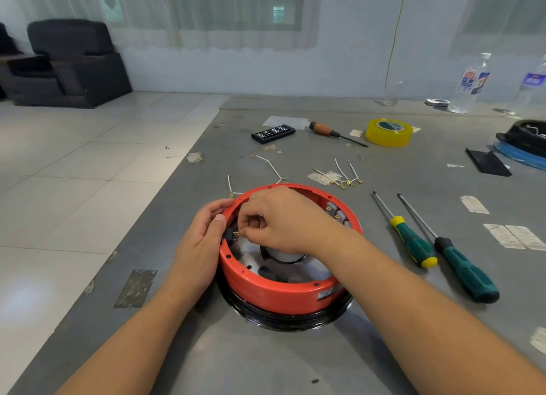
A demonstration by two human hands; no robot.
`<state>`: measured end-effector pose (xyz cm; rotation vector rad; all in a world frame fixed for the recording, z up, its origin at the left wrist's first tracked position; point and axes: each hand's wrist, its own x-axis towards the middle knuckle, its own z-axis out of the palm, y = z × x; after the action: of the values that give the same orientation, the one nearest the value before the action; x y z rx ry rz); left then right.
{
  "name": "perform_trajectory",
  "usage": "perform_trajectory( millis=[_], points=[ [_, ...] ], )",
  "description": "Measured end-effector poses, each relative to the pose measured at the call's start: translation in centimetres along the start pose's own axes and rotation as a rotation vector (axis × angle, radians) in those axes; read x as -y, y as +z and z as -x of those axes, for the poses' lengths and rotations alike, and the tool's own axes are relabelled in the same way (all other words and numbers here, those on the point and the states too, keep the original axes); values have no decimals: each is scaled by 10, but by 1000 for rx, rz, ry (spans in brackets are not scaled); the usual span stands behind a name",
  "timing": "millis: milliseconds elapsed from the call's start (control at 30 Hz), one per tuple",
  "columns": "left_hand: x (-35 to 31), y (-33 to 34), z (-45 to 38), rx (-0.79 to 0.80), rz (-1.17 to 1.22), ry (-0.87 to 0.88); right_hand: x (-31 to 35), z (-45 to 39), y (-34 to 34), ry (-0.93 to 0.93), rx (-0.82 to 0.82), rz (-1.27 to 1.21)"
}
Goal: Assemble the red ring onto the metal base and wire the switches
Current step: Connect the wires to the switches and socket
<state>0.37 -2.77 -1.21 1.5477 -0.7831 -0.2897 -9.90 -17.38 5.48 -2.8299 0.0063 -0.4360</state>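
i see the red ring (280,294) seated on the base (283,320) at the table's (266,365) near middle. my left hand (201,244) cups the ring's left wall, fingers together, thumb on the rim. my right hand (280,220) reaches inside, fingertips pinching at a black switch (230,235); what they pinch i cannot tell. loose wires (339,176) lie beyond.

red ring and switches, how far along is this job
Done: the red ring already sits on the metal base. In hand: the left hand steadies the ring while the right hand pinches something at the switch inside. Left: loose white wires lie on the table, unconnected.
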Motion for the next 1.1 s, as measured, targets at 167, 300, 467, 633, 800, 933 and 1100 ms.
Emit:
perform_trajectory(
  millis=[167,300,467,633,800,933,1100],
  points=[
    [0,0,0,-1,-7,-5,-1,3,-4,17,4,-25],
    [-2,0,1,-5,-25,-21,-10,3,-19,92,-108,-174],
    [-2,0,2,-16,-49,-36,-57,6,-47,384,-454,-392],
    [-4,1,2,-25,-45,-47,-123,23,-38,791,-413,-290],
    [-2,0,2,-15,-50,-34,-145,25,-19,894,-266,-274],
    [0,0,0,-17,-47,-35,-151,21,-14,838,-213,-178],
    [0,-1,0,-7,-46,-28,-157,21,-7,758,-123,-94]
  ],
)
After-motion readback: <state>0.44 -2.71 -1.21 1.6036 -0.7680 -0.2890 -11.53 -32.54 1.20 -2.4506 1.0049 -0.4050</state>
